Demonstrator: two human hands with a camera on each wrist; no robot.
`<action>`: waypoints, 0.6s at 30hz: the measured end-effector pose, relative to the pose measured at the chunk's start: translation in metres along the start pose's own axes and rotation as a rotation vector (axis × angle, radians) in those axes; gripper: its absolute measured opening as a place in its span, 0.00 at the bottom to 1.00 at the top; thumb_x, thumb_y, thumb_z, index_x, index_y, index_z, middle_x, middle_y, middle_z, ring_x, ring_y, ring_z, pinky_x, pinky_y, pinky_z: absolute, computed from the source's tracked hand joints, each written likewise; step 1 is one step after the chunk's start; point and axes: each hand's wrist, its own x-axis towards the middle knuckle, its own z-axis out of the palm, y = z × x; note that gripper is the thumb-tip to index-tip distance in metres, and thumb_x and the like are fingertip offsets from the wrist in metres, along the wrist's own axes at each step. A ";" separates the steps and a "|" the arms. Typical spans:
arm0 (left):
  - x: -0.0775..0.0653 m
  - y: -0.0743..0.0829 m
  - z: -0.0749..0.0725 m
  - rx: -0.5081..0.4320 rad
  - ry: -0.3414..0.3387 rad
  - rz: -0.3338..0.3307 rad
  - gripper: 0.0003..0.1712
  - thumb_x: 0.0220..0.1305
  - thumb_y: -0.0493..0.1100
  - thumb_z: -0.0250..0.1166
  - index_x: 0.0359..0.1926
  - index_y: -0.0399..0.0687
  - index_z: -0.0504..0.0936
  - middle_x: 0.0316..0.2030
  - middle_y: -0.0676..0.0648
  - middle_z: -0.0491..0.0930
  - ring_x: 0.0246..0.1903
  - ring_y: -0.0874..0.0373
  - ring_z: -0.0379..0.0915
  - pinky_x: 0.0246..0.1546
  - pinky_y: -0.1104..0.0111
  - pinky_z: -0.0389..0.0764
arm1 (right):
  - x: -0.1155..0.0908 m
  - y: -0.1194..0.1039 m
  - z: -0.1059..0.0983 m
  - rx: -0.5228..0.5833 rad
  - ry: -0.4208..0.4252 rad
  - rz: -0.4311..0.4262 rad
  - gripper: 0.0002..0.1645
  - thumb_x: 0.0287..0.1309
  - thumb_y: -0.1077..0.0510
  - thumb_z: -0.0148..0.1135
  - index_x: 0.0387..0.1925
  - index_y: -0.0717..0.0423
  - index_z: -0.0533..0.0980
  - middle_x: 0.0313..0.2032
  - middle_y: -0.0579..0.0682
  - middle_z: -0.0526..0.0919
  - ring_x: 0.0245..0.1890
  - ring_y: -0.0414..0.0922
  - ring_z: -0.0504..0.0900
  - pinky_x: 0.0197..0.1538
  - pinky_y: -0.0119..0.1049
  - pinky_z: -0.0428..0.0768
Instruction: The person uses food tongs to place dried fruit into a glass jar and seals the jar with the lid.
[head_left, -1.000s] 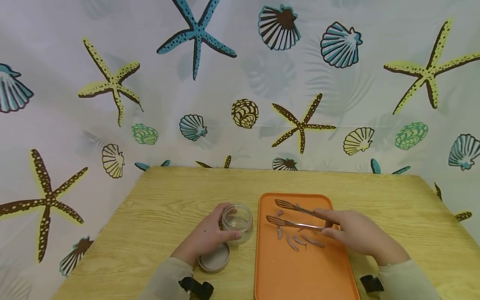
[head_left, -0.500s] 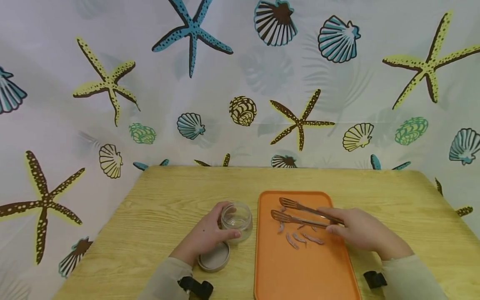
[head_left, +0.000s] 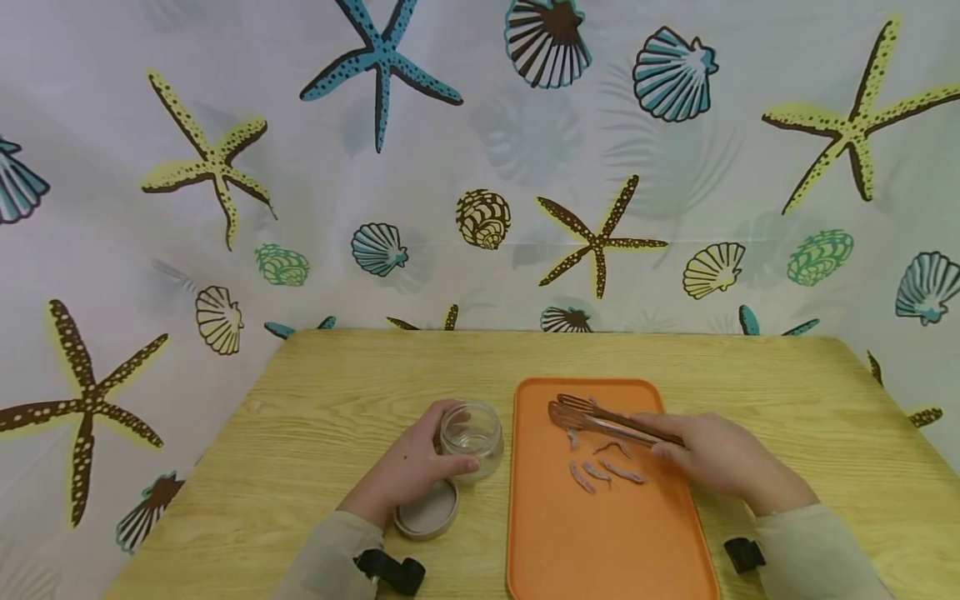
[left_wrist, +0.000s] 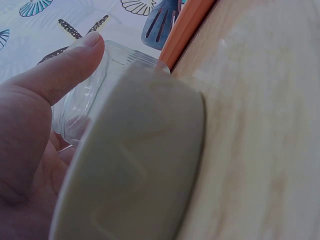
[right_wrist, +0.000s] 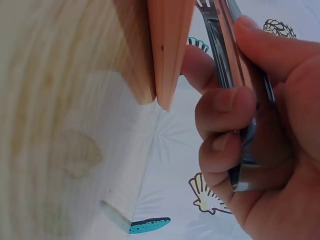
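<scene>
My left hand [head_left: 408, 467] grips a clear glass jar [head_left: 486, 462], thumb at the near side, with its open mouth facing up. In my right hand [head_left: 723, 454] I hold metal tongs [head_left: 609, 414] with slotted, spatula-like ends. The fingers curl round the tongs' handle end [right_wrist: 267, 160] in the right wrist view. The two slotted ends lie close together over the far part of an orange tray [head_left: 611, 542]. One thin pinkish-grey strip [head_left: 573, 440] shows right at their edge. Several similar strips [head_left: 622, 472] lie on the tray nearer to me.
A round lid [head_left: 427, 510] lies on the wood-grain table [head_left: 360, 383] beside my left wrist, and fills much of the left wrist view. The tray has a raised rim. A seashell-patterned cloth [head_left: 420, 200] hangs behind the table.
The tongs' two ends have come closer together and shifted slightly right over the tray. My left hand keeps its grip on the jar. The head view has shifted slightly.
</scene>
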 end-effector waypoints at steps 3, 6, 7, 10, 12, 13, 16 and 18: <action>0.001 -0.001 0.000 0.002 0.000 0.002 0.53 0.55 0.62 0.77 0.76 0.60 0.60 0.68 0.55 0.71 0.67 0.52 0.65 0.65 0.47 0.64 | 0.000 -0.001 0.001 -0.030 0.021 0.005 0.28 0.70 0.51 0.63 0.69 0.39 0.74 0.44 0.50 0.86 0.31 0.44 0.80 0.33 0.44 0.75; 0.001 -0.001 0.000 0.000 0.001 0.008 0.53 0.55 0.62 0.77 0.75 0.60 0.60 0.67 0.56 0.71 0.67 0.52 0.66 0.65 0.47 0.65 | 0.001 -0.002 0.002 -0.059 0.047 0.008 0.27 0.70 0.51 0.63 0.69 0.36 0.75 0.39 0.47 0.86 0.24 0.40 0.72 0.29 0.41 0.70; 0.001 -0.001 0.000 -0.001 0.001 0.010 0.52 0.55 0.61 0.77 0.75 0.60 0.60 0.67 0.56 0.71 0.67 0.52 0.66 0.65 0.48 0.65 | 0.001 -0.003 0.002 -0.067 0.054 0.006 0.27 0.70 0.51 0.63 0.68 0.35 0.75 0.37 0.46 0.85 0.24 0.40 0.72 0.28 0.40 0.69; 0.001 -0.001 0.001 0.003 0.003 0.014 0.52 0.55 0.60 0.77 0.75 0.60 0.60 0.67 0.56 0.72 0.66 0.52 0.67 0.64 0.48 0.66 | 0.001 -0.003 0.003 -0.076 0.065 0.001 0.27 0.69 0.51 0.64 0.68 0.35 0.75 0.37 0.45 0.85 0.24 0.39 0.71 0.28 0.40 0.69; 0.000 0.000 0.001 0.007 0.003 0.015 0.52 0.55 0.60 0.77 0.75 0.59 0.60 0.67 0.55 0.72 0.66 0.52 0.67 0.64 0.48 0.66 | 0.001 -0.003 0.003 -0.070 0.074 -0.008 0.27 0.70 0.51 0.63 0.68 0.35 0.75 0.40 0.46 0.86 0.25 0.39 0.72 0.29 0.40 0.69; 0.000 0.000 0.001 0.007 0.004 0.016 0.52 0.55 0.60 0.77 0.75 0.59 0.60 0.67 0.55 0.72 0.66 0.52 0.67 0.64 0.48 0.66 | 0.000 -0.003 0.002 -0.065 0.079 -0.013 0.27 0.70 0.51 0.63 0.68 0.35 0.75 0.40 0.47 0.86 0.25 0.39 0.72 0.29 0.40 0.70; 0.000 0.000 0.001 0.009 0.005 0.016 0.52 0.55 0.60 0.78 0.75 0.60 0.61 0.67 0.55 0.72 0.66 0.52 0.68 0.64 0.48 0.66 | -0.001 -0.004 0.000 -0.053 0.105 -0.035 0.26 0.70 0.50 0.63 0.68 0.37 0.75 0.45 0.49 0.87 0.28 0.38 0.74 0.31 0.41 0.71; 0.000 -0.001 0.001 0.007 0.006 0.013 0.52 0.55 0.60 0.78 0.75 0.60 0.61 0.67 0.55 0.72 0.65 0.52 0.68 0.64 0.48 0.66 | -0.002 -0.006 -0.003 -0.046 0.119 -0.050 0.26 0.70 0.51 0.63 0.68 0.38 0.76 0.45 0.48 0.87 0.27 0.38 0.74 0.32 0.41 0.71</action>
